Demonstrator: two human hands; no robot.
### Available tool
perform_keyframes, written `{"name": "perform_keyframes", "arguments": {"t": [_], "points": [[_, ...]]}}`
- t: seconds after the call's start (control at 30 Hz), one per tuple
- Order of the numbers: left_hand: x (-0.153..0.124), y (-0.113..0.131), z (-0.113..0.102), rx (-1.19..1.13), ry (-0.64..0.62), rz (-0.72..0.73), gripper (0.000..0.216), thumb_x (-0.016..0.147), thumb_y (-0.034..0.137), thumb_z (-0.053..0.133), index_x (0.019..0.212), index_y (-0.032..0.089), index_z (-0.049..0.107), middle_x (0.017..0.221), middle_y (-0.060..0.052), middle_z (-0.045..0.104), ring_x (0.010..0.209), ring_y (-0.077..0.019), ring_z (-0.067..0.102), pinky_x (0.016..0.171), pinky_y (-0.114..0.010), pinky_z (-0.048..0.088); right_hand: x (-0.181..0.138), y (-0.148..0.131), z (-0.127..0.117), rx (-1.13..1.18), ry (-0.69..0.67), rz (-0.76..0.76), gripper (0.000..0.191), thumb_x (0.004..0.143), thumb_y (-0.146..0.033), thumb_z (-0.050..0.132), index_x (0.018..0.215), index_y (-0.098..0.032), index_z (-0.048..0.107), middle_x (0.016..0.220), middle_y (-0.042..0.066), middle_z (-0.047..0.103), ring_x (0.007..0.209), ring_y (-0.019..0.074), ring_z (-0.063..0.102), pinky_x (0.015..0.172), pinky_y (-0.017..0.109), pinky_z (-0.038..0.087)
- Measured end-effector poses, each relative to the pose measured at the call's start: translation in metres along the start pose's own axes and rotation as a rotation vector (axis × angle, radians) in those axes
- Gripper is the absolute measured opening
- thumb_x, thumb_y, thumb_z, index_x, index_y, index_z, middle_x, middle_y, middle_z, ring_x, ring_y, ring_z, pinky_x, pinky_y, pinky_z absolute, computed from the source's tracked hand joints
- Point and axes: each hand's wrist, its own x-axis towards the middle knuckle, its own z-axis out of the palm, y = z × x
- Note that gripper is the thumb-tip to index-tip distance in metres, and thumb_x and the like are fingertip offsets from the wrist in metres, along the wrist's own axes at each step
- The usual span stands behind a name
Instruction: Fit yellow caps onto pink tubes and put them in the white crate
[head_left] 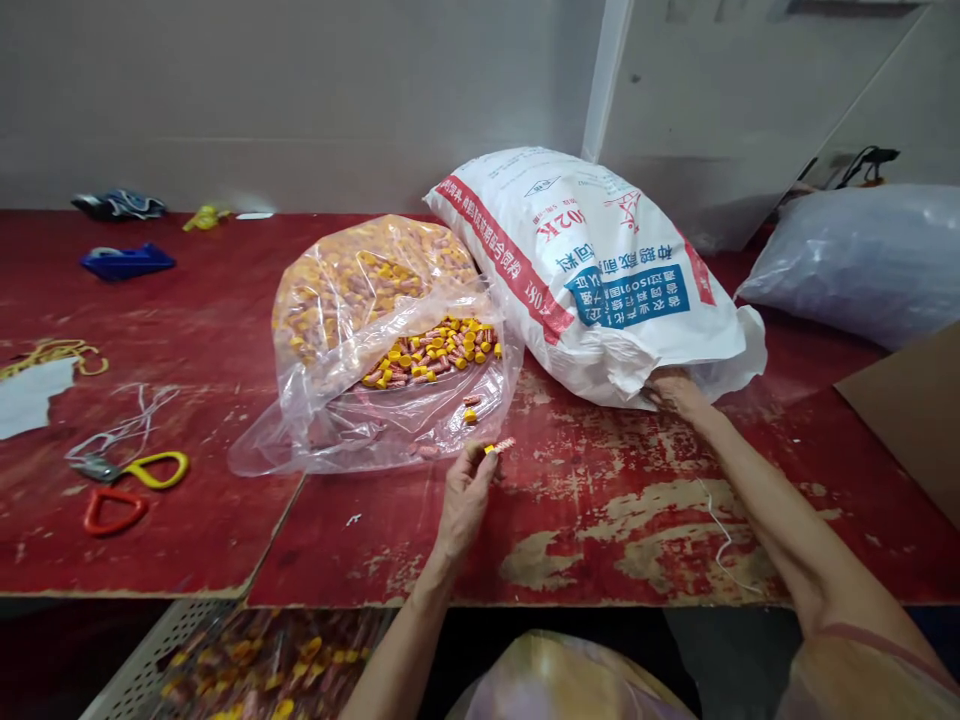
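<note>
Between the thumb and fingers of my left hand (469,488) is a small yellow-capped piece with a pink-and-white striped body (505,444). Just beyond it lies a clear plastic bag (352,425), its mouth toward me, full of similar yellow-capped pieces (439,350). A couple of loose ones rest near the bag's opening. My right hand (671,390) reaches into the mouth of a white woven sack (592,240) with red and blue printing. Its fingers are hidden inside the sack, so what they hold does not show.
Scissors (131,470) with yellow and red handles and a blue tape dispenser (127,260) lie left on the worn red table (360,540). A filled plastic bag (862,260) and cardboard (915,420) stand right. Below the front edge is a crate (150,660) of similar pieces.
</note>
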Motion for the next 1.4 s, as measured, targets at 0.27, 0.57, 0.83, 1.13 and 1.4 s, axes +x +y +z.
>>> {"name": "perform_keyframes", "arguments": {"t": [0.27,0.57,0.83,1.13,1.4], "points": [[-0.028,-0.014,0.047,0.076,-0.174,-0.092,0.037,0.082,0.036,0.058,0.113,0.017,0.06,0.088,-0.002,0.066,0.07,-0.0113,0.059,0.072,-0.024,0.048,-0.113,-0.09,0.004,0.376,-0.008,-0.356,0.035,0.096,-0.036,0.043,0.122,-0.017,0.056,0.106,0.011,0.062,0.091,0.0187,0.06,0.078,0.028,0.047],[-0.057,-0.025,0.062,0.22,-0.19,0.006,0.044,0.09,0.042,0.045,0.12,0.016,0.063,0.125,-0.011,0.062,0.121,-0.023,0.054,0.108,-0.038,0.038,-0.112,-0.165,0.023,0.58,0.065,-0.573,0.027,0.097,-0.036,0.045,0.106,-0.014,0.059,0.083,0.007,0.061,0.071,0.0133,0.057,0.063,0.022,0.044],[-0.071,-0.026,0.041,0.165,-0.19,-0.002,0.051,0.093,0.051,0.035,0.117,0.017,0.066,0.135,-0.009,0.054,0.13,-0.0229,0.046,0.114,-0.04,0.03,-0.111,-0.196,0.036,0.695,0.021,-0.514,0.03,0.094,-0.041,0.049,0.09,-0.014,0.062,0.076,0.005,0.061,0.063,0.0126,0.054,0.058,0.023,0.039],[-0.04,-0.013,0.022,-0.029,-0.137,-0.295,0.07,0.085,0.069,0.03,0.092,0.014,0.073,0.1,-0.013,0.072,0.098,-0.0247,0.066,0.097,-0.041,0.045,-0.12,-0.22,0.017,0.938,-0.379,-0.295,0.035,0.092,-0.044,0.047,0.081,-0.015,0.061,0.069,0.0,0.055,0.061,0.0108,0.049,0.056,0.021,0.038],[-0.042,-0.024,0.036,-0.363,-0.133,-0.614,0.081,0.077,0.081,0.025,0.078,0.011,0.066,0.065,-0.008,0.066,0.055,-0.0131,0.057,0.057,-0.025,0.043,-0.132,-0.246,0.025,0.701,-0.259,-0.713,0.025,0.095,-0.036,0.046,0.09,-0.016,0.061,0.079,0.006,0.064,0.068,0.0155,0.059,0.061,0.026,0.044]]}}
